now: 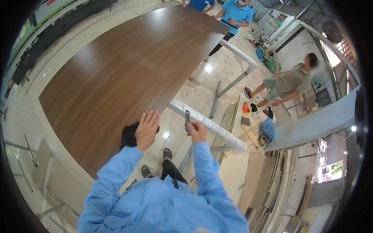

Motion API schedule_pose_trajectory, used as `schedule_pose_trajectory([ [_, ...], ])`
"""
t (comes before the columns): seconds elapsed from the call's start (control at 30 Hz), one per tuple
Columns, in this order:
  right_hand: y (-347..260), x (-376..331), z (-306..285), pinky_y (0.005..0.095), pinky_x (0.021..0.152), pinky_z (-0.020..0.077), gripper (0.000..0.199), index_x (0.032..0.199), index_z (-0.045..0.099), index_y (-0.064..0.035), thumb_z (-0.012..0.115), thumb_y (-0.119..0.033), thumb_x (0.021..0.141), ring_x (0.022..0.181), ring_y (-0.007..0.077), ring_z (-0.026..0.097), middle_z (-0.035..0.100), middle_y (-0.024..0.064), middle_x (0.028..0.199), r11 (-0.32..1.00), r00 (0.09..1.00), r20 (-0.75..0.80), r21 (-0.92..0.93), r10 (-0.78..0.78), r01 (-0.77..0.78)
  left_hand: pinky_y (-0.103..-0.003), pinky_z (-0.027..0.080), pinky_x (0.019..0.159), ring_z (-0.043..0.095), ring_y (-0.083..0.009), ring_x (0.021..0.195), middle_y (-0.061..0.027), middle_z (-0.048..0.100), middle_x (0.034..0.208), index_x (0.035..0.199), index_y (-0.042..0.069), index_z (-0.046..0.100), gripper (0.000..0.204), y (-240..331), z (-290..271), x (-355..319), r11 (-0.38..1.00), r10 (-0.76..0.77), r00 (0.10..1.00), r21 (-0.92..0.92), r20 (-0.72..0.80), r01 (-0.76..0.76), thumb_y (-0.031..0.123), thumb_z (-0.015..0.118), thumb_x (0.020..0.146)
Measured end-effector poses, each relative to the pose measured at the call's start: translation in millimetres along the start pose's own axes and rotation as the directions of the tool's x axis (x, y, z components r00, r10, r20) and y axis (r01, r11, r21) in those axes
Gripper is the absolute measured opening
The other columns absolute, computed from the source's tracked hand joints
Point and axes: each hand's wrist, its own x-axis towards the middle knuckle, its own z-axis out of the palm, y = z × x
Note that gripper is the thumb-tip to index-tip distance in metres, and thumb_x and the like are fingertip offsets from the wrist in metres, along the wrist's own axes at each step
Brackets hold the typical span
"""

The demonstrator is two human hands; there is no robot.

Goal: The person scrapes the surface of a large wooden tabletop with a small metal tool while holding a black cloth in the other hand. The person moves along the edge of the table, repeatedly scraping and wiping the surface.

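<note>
The person in the light blue work shirt stands at the near edge of a big brown wood-grain panel (pixel 128 70), which lies flat and slanted across the room. The left hand (pixel 147 130) rests flat on the panel's edge, palm down, the fingers (pixel 150 117) stretched out and a little spread, holding nothing. Just under the heel of this hand there is a dark cloth (pixel 129 136), lying on the panel corner and touching the hand or very near to it; I cannot tell which.

The right hand (pixel 197 132) is raised just beside the left one, past the panel's edge. Its fingers are closed narrow around a small flat blade tool (pixel 187 117), grey and thin, which stands upright above the fingertips. Right behind the blade, on the far side of the fingers, runs a long bar wrapped in white plastic (pixel 206 123); it goes along the panel's edge, and the tool looks very close to it, but whether it touches I cannot say.

Below the hands, the person's feet in dark sandals (pixel 167 153) stand on the pale floor.

Far beyond the fingers, at the other end of the panel, a person in a blue shirt (pixel 235 13) stands, and another person in a khaki shirt (pixel 289 83) bends down at the right side, well apart.
</note>
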Motion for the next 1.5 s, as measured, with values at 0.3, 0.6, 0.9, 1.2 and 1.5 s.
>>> schedule_pose_trajectory([
  [0.3, -14.1, 95.5, -2.9, 0.0256, 0.053, 0.0523, 0.014, 0.106, 0.069, -0.0016, 0.068, -0.014, 0.098, 0.075, 0.0127, 0.072, 0.076, 0.0074, 0.091, 0.999, 0.997, 0.083, -0.048, 0.001, 0.003, -0.051, 0.027, 0.125, 0.041, -0.0322, 0.148, -0.012, 0.046, 0.159, 0.141, 0.002, 0.057, 0.056, 2.9, 16.2, 48.8, 0.999, 0.04, 0.999, 0.006, 0.011, -0.04, 0.006, 0.06, 0.086],
  [0.6, 13.9, 171.6, -17.7, 0.0246, 0.055, 0.0522, 0.013, 0.109, 0.069, -0.0036, 0.068, -0.013, 0.1, 0.075, 0.0125, 0.071, 0.077, 0.0067, 0.093, 0.992, 0.993, 0.003, 0.058, 0.116, -0.116, -0.051, 0.026, 0.126, 0.034, -0.0321, 0.152, -0.0144, 0.038, 0.164, 0.14, 0.002, 0.058, 0.054, 7.3, 32.7, 138.0, 0.995, 0.054, 0.992, -0.09, 0.112, -0.044, 0.002, 0.059, 0.086],
  [0.9, 2.2, 218.0, -2.2, 0.0299, 0.061, 0.054, 0.016, 0.106, 0.071, -0.0031, 0.073, -0.003, 0.09, 0.077, 0.0174, 0.068, 0.073, 0.0063, 0.091, 0.889, 0.95, 0.096, -0.334, -0.298, 0.312, -0.051, 0.025, 0.126, 0.033, -0.0321, 0.153, -0.0152, 0.038, 0.164, 0.14, 0.005, 0.059, 0.06, 6.0, 27.2, 170.1, 0.966, 0.104, 0.974, -0.252, 0.204, -0.05, 0.003, 0.067, 0.08],
  [1.2, -38.4, 206.1, 13.6, 0.0369, 0.069, 0.056, 0.025, 0.105, 0.075, -0.009, 0.073, 0.002, 0.082, 0.083, 0.0266, 0.066, 0.068, 0.0077, 0.094, 0.301, 0.637, 0.502, -0.594, -0.585, 0.746, -0.043, 0.035, 0.122, 0.045, -0.0257, 0.146, -0.0081, 0.055, 0.152, 0.131, 0.006, 0.066, 0.059, 10.2, -24.4, 105.0, 0.933, -0.126, 0.961, -0.301, 0.247, 0.199, -0.006, 0.067, 0.074],
  [1.5, -33.5, 209.5, 16.2, 0.0364, 0.069, 0.0566, 0.028, 0.106, 0.075, -0.0055, 0.072, 0.002, 0.079, 0.084, 0.0269, 0.066, 0.067, 0.0096, 0.098, 0.295, 0.606, 0.491, -0.571, -0.625, 0.766, -0.044, 0.033, 0.123, 0.045, -0.0267, 0.146, -0.0057, 0.056, 0.151, 0.127, 0.009, 0.07, 0.054, 4.9, -25.2, 105.1, 0.928, -0.083, 0.974, -0.341, 0.21, 0.153, -0.003, 0.069, 0.075],
])
